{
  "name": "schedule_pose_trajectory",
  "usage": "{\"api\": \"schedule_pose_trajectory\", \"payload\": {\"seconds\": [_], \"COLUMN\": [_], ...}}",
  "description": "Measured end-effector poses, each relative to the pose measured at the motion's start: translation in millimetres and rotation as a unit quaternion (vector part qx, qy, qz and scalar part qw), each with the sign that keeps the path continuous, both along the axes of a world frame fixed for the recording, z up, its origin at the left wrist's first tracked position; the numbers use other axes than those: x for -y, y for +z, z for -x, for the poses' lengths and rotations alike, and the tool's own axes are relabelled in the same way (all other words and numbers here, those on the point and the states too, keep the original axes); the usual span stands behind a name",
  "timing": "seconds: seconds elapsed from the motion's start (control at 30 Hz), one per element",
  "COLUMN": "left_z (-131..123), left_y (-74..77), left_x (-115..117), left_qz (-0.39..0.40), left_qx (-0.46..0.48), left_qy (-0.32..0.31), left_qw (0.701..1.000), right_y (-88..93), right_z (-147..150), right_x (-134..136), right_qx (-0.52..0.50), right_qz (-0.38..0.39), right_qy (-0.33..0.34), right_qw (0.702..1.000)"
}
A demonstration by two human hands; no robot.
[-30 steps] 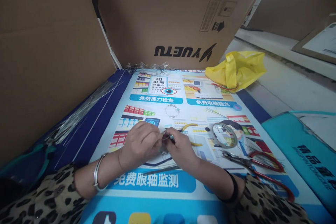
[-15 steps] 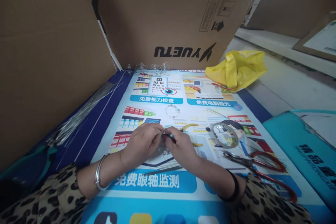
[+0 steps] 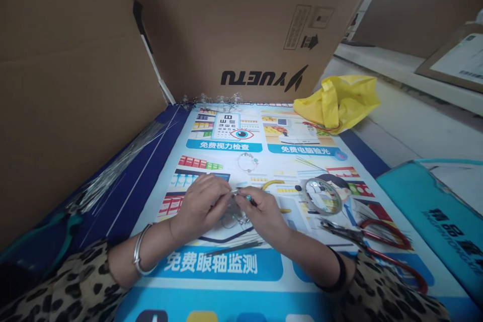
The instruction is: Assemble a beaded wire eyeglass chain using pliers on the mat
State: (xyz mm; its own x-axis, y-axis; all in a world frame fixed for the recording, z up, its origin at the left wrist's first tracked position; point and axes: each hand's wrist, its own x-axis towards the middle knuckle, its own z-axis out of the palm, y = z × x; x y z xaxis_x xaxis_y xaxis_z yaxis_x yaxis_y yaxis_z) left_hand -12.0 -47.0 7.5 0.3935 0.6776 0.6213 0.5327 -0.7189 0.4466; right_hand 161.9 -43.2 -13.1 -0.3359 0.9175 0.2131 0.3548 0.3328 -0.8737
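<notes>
My left hand (image 3: 206,204) is closed in a pinch on a thin piece of wire (image 3: 234,192) at the middle of the mat. Meeting it fingertip to fingertip, my right hand (image 3: 264,214) pinches the same wire; a ring with a teal stone shows on it. Loops of wire with clear beads (image 3: 237,215) hang or lie below the fingertips, partly hidden. Behind my right hand, yellow-handled pliers (image 3: 273,183) show only their handles. A beaded wire bracelet (image 3: 247,162) lies just beyond my hands.
Right of my hands are a roll of clear tape (image 3: 322,196) and red-handled scissors (image 3: 377,241). A wire bundle (image 3: 116,168) and teal-handled pliers (image 3: 70,226) lie left. A yellow bag (image 3: 337,103), beaded wire pieces (image 3: 213,101) and a cardboard box (image 3: 241,25) stand farther back.
Both hands stay together at nearly the same spot, with small finger movements. The wire between the fingertips shows a little more, and the view has tilted slightly.
</notes>
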Motion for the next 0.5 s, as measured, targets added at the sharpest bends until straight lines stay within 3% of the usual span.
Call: {"api": "schedule_pose_trajectory", "payload": {"seconds": [0.5], "left_z": [-0.4], "left_y": [-0.4], "left_x": [-0.8], "left_qz": [-0.007], "left_qx": [-0.022], "left_qy": [-0.038], "left_qw": [0.999], "right_y": [-0.4], "right_z": [-1.3], "right_x": [-0.4], "right_qx": [0.030], "right_qz": [0.000], "right_qy": [0.009], "right_qw": [1.000]}}
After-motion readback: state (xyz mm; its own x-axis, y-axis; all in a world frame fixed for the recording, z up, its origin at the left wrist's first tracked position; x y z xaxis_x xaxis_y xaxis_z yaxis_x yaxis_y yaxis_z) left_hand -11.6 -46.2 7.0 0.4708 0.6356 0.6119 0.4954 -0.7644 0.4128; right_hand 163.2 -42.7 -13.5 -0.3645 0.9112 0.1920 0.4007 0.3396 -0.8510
